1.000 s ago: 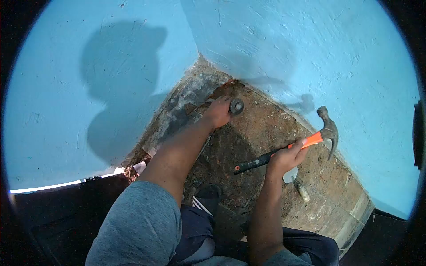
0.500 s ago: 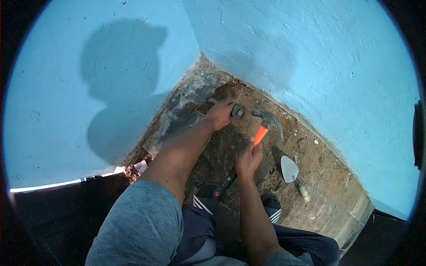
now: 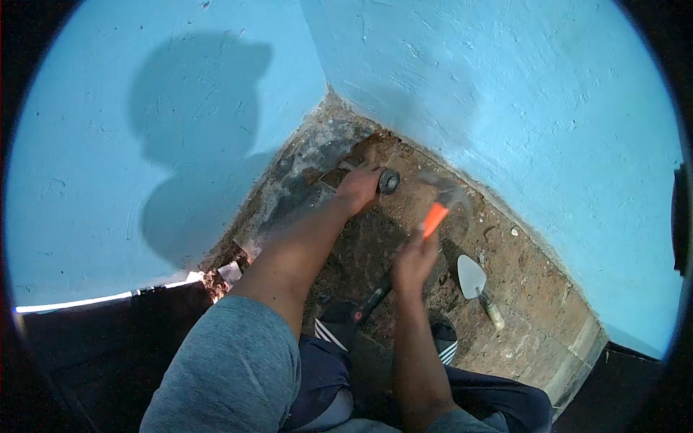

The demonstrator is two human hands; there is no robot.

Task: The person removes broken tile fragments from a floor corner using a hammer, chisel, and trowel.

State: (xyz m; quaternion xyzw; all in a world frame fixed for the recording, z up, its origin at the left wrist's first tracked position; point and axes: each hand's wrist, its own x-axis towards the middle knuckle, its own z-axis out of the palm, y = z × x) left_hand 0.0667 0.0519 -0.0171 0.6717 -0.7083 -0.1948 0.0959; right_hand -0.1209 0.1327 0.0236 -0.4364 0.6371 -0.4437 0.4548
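Observation:
My left hand [image 3: 359, 189] is closed around a chisel whose round dark striking end [image 3: 389, 182] sticks out on the right. Part of its metal shows past my fingers on the left, low against broken flooring near the corner. In my right hand [image 3: 416, 264] is a claw hammer [image 3: 435, 218] with an orange and black handle. Its head is blurred by motion, a short way right of the chisel's end. The black butt of the handle slants down toward my left shoe.
A trowel [image 3: 472, 276] lies on the floor to the right of my right hand. Blue walls [image 3: 462, 86] meet at the corner ahead. Grey flooring [image 3: 285, 180] borders the left wall, and dug-up dirt [image 3: 354, 252] lies between my arms. My striped shoes [image 3: 445, 343] are below.
The hammer and my right hand have shifted slightly right and up, so the hammer head is farther from the chisel. My left hand has barely moved.

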